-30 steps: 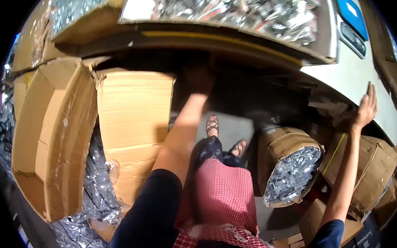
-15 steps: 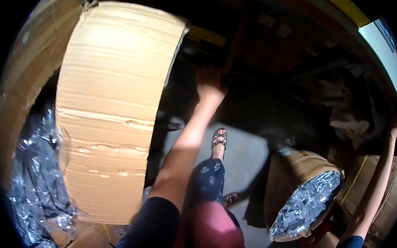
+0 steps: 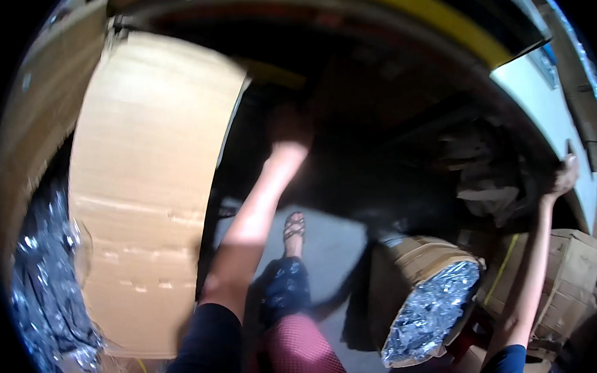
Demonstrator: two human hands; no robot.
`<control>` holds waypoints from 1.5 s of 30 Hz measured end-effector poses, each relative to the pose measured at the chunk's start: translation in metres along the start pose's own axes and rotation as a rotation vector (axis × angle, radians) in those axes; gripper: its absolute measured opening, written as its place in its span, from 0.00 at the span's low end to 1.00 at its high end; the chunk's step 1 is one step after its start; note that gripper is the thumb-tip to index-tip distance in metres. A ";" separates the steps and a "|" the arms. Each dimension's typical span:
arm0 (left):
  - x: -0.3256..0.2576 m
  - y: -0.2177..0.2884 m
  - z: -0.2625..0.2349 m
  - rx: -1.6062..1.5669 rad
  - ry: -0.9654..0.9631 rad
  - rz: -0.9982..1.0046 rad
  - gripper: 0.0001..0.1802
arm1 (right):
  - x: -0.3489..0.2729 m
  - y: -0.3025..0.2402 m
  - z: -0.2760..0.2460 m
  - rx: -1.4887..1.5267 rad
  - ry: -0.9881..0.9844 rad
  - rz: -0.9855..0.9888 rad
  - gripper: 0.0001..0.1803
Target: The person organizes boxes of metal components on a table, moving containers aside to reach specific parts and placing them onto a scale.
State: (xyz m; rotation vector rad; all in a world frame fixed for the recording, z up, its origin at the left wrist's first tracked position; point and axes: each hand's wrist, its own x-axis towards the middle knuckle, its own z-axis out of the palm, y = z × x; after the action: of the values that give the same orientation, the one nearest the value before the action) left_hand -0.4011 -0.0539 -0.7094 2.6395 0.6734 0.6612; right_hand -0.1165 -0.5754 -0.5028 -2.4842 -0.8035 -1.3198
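Note:
My left hand [image 3: 289, 131] reaches forward into deep shadow, just right of a tall cardboard box [image 3: 151, 174]. Its fingers are lost in the dark and smeared, so I cannot make out what they touch. On the far right, my right hand [image 3: 562, 177] is closed around the edge of a white-topped surface [image 3: 533, 86], the thumb lying over the top. Below that edge, crumpled pale sheets [image 3: 487, 187] lie in the shade.
An open carton [image 3: 440, 253] filled with shiny clear plastic [image 3: 430, 315] stands on the floor, right of my foot [image 3: 293, 234]. Behind it sits a closed box [image 3: 566, 267] with a yellow strap. Plastic-wrapped dark goods [image 3: 47, 281] line the left. A yellow beam [image 3: 431, 7] curves overhead.
The view has shifted, bringing more of the white surface and my right hand into sight. My left arm stays stretched forward; the cardboard boxes keep their places.

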 end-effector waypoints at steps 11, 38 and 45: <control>0.069 0.009 0.018 0.038 -0.149 -0.146 0.21 | 0.010 -0.074 -0.023 0.018 -0.238 0.276 0.29; 0.069 0.024 -0.043 0.064 -0.278 0.043 0.27 | 0.017 -0.080 -0.030 -0.025 -0.160 0.342 0.20; 0.014 0.109 -0.120 -0.088 -0.538 0.353 0.18 | 0.024 -0.086 -0.029 0.054 -0.175 0.382 0.23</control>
State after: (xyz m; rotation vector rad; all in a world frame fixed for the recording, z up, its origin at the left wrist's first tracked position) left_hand -0.4117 -0.1129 -0.5583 2.6933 0.0248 0.0405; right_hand -0.1747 -0.5079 -0.4721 -2.5672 -0.3615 -0.9482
